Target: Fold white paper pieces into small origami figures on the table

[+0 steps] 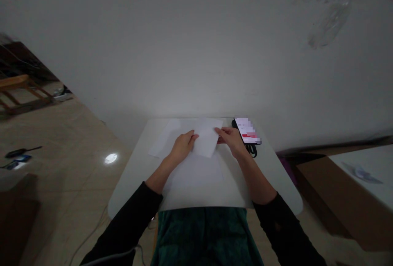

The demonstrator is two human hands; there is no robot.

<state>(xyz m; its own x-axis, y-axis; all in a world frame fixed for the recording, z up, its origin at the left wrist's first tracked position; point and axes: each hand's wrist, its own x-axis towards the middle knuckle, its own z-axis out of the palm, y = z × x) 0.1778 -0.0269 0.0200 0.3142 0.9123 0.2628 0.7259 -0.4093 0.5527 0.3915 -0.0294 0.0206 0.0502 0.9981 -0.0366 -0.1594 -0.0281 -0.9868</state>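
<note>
A small white sheet of paper (205, 143) is held up between my two hands, above the white table (138, 176). My left hand (183, 145) pinches its left edge between thumb and fingers. At the upper right edge, my right hand (230, 138) grips the same sheet, thumb on top and fingers behind. More white paper (193, 176) lies flat on the table below, and another white sheet (161, 141) spreads out to the left, partly covered by my left hand.
A phone with a lit screen (247, 130) rests by my right hand, with a black cable (252, 150) beside it. Behind the table rises a grey wall (196, 53). A cardboard box (346, 192) stands at right, a wooden stool (18, 83) at far left.
</note>
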